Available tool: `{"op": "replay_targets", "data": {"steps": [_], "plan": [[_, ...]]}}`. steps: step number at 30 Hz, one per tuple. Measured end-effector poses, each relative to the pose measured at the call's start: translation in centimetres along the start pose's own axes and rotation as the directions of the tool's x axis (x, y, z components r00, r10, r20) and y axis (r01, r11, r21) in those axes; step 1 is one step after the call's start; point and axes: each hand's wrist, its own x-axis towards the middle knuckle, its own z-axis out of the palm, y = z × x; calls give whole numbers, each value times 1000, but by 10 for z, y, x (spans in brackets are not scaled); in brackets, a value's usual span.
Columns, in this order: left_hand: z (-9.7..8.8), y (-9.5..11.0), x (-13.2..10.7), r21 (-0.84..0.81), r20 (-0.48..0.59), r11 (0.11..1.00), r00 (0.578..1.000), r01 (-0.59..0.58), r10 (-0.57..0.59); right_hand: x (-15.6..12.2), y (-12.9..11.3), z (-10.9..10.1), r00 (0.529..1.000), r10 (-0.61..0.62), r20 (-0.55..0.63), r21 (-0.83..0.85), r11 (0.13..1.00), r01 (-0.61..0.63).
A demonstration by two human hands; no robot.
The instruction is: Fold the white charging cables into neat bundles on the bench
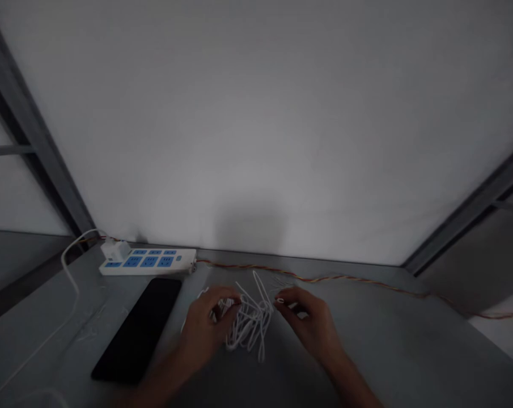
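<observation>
A tangled bundle of thin white cord (250,323) lies on the grey tabletop between my two hands. My left hand (207,320) is at the bundle's left side, thumb and fingers pinched on strands of it. To the right of the tangle, my right hand (305,317) pinches a small loop of the white cord between thumb and fingertips. One long loop rises from the top of the bundle. Loose thin strands show just behind my right fingertips. The dim light hides what the cord's ends look like.
A white power strip (148,262) with blue sockets stands at the back left, a white plug adapter (115,250) in it. A black phone (139,328) lies left of my left hand. Twisted red-yellow wire (324,278) runs along the back, before a white panel (256,113).
</observation>
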Motion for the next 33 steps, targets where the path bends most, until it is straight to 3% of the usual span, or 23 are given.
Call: {"op": "replay_targets", "data": {"steps": [16, 33], "plan": [[-3, 5, 0, 39, 26, 999, 1000, -16, 15, -1, 0, 3, 982, -186, -41, -27, 982, 185], [-6, 7, 1, 37, 24, 998, 998, 60, -61, 0, -1, 2, 993, -20, -116, -38, 999, 16]]}}
